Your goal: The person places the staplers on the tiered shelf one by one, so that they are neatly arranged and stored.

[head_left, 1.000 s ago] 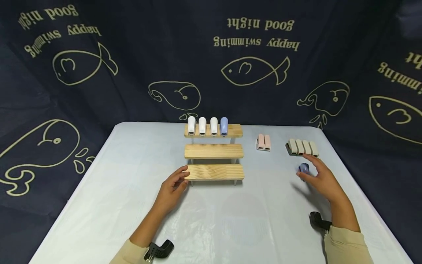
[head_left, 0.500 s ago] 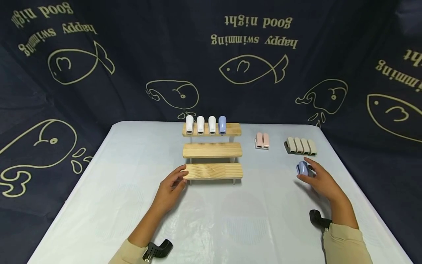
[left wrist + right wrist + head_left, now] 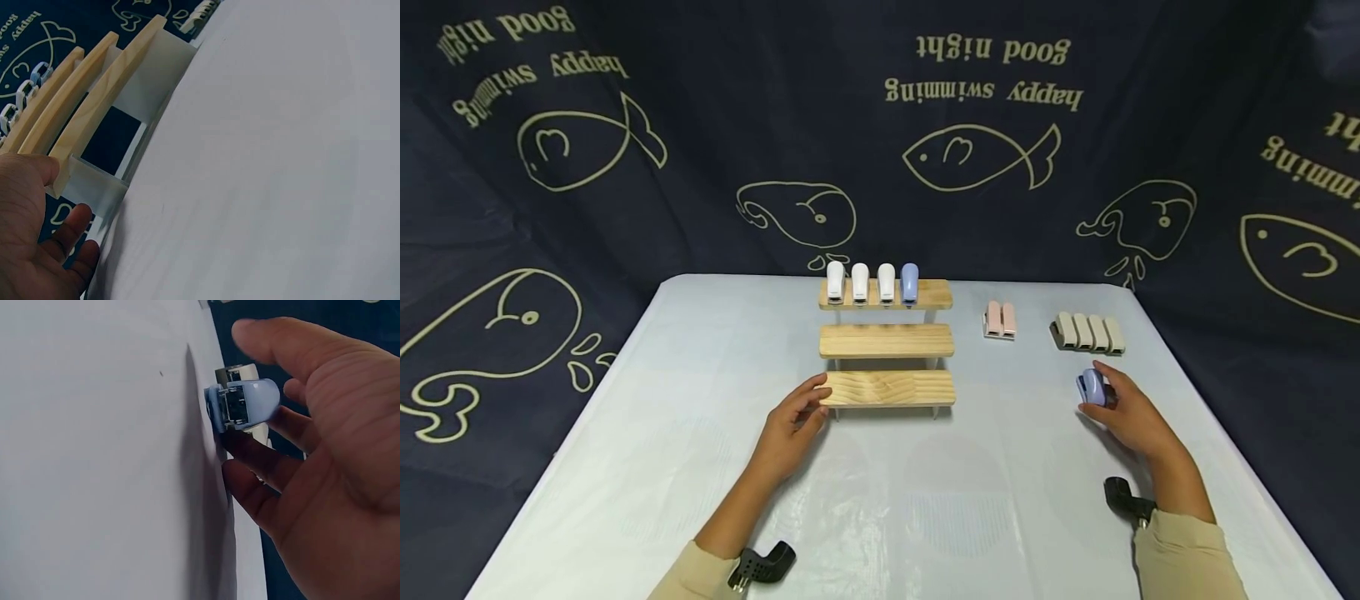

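Note:
A three-tier wooden stand (image 3: 886, 342) is on the white table. Three white mini staplers (image 3: 860, 284) and a blue mini stapler (image 3: 909, 284) stand on its top tier. My left hand (image 3: 786, 433) touches the left end of the bottom tier (image 3: 103, 106) with loosely bent fingers. On the right, my right hand (image 3: 1131, 417) is around another blue mini stapler (image 3: 240, 403), low over or on the table. In the right wrist view some fingers lie beside and behind this stapler, and the thumb stands apart from it. Whether the fingers press it is hard to see.
A pair of pink mini staplers (image 3: 999, 320) lies right of the stand. Farther right, a row of several off-white mini staplers (image 3: 1087, 333) lies just beyond my right hand. A dark printed cloth (image 3: 715, 108) hangs behind the table (image 3: 925, 500).
The fingers of my right hand have drawn back slightly from the blue stapler, which now shows more and sits turned differently. My left hand stays at the stand.

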Demonstrator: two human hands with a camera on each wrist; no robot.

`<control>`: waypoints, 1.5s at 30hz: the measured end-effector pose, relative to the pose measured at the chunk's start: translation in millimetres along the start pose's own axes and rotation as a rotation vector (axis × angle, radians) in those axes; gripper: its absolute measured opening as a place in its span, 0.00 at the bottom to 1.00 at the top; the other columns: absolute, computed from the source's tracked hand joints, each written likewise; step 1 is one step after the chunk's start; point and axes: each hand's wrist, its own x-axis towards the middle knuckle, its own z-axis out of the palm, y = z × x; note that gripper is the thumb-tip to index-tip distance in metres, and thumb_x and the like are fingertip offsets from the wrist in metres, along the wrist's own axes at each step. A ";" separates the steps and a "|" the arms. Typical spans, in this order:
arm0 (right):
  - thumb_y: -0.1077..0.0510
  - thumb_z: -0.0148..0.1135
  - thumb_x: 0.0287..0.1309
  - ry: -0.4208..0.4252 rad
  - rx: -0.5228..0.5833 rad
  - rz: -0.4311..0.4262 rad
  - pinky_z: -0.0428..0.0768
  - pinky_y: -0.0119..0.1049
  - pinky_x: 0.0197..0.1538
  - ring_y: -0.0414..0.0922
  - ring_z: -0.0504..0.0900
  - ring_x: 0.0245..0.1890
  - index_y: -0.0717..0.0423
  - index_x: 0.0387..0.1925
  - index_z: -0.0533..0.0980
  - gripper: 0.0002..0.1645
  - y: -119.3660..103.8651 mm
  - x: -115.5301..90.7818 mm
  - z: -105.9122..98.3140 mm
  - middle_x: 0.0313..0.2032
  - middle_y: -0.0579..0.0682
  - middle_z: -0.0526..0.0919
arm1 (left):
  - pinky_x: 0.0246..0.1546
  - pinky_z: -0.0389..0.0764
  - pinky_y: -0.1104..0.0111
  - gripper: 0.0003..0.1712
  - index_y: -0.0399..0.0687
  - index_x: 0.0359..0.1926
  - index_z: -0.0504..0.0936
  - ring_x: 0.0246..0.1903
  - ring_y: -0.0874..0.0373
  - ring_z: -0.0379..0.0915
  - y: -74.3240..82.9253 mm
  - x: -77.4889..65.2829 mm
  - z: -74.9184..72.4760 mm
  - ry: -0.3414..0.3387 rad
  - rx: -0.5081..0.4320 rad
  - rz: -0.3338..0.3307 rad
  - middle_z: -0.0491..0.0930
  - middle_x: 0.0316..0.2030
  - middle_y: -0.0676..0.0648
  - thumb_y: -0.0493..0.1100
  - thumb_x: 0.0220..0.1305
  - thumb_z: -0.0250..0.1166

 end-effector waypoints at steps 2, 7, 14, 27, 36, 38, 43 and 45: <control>0.63 0.67 0.59 0.013 -0.015 -0.013 0.73 0.62 0.52 0.69 0.70 0.53 0.70 0.74 0.49 0.50 2.0 -0.6 1.5 0.60 0.78 0.61 | 0.48 0.79 0.70 0.16 0.31 0.56 0.79 0.51 0.45 0.75 -0.3 0.1 0.3 0.004 0.002 -0.001 0.70 0.66 0.39 0.29 0.68 0.62; 0.67 0.66 0.58 0.030 -0.040 -0.023 0.71 0.64 0.53 0.70 0.69 0.54 0.70 0.73 0.51 0.48 6.0 -2.2 4.8 0.60 0.79 0.61 | 0.47 0.78 0.70 0.16 0.31 0.55 0.80 0.50 0.46 0.75 -0.1 -0.6 0.2 0.005 0.003 -0.006 0.70 0.66 0.39 0.30 0.68 0.62; 0.68 0.66 0.57 0.061 -0.042 -0.043 0.70 0.66 0.54 0.73 0.70 0.55 0.72 0.71 0.54 0.45 5.8 -3.9 6.4 0.60 0.79 0.62 | 0.47 0.78 0.71 0.16 0.31 0.55 0.80 0.50 0.46 0.75 1.3 -0.7 -0.1 0.010 0.007 -0.006 0.71 0.66 0.39 0.30 0.68 0.62; 0.64 0.66 0.59 0.014 -0.036 -0.006 0.64 0.69 0.58 0.74 0.63 0.60 0.71 0.72 0.52 0.47 -0.5 -3.6 5.0 0.63 0.81 0.58 | 0.47 0.79 0.70 0.16 0.31 0.55 0.80 0.50 0.45 0.76 -0.4 0.4 -0.1 0.016 0.006 0.015 0.71 0.65 0.38 0.29 0.67 0.62; 0.61 0.69 0.59 0.061 -0.021 0.010 0.67 0.66 0.56 0.72 0.69 0.58 0.69 0.72 0.54 0.47 -1.7 -1.8 8.1 0.60 0.79 0.66 | 0.46 0.78 0.70 0.15 0.31 0.55 0.80 0.50 0.45 0.76 -1.5 0.7 0.6 0.017 -0.002 0.008 0.71 0.65 0.38 0.29 0.67 0.62; 0.61 0.69 0.59 0.069 -0.009 0.014 0.68 0.64 0.55 0.72 0.70 0.57 0.69 0.72 0.53 0.47 -3.3 -1.4 8.7 0.59 0.79 0.67 | 0.45 0.78 0.71 0.15 0.30 0.54 0.80 0.49 0.45 0.76 -0.8 0.7 0.5 0.019 -0.001 0.012 0.71 0.65 0.38 0.28 0.67 0.62; 0.63 0.69 0.59 0.100 0.028 -0.011 0.74 0.58 0.52 0.72 0.72 0.56 0.69 0.69 0.55 0.44 -7.8 -1.2 10.1 0.58 0.78 0.69 | 0.45 0.78 0.71 0.15 0.30 0.54 0.80 0.49 0.45 0.76 1.2 0.2 0.1 0.023 0.002 0.019 0.71 0.65 0.38 0.28 0.67 0.62; 0.63 0.69 0.59 0.107 0.038 -0.027 0.75 0.53 0.50 0.71 0.72 0.56 0.69 0.68 0.56 0.43 -11.1 -1.4 10.2 0.58 0.77 0.70 | 0.45 0.78 0.71 0.15 0.30 0.54 0.80 0.49 0.45 0.76 1.2 0.2 0.2 0.022 0.004 0.021 0.72 0.65 0.38 0.28 0.67 0.62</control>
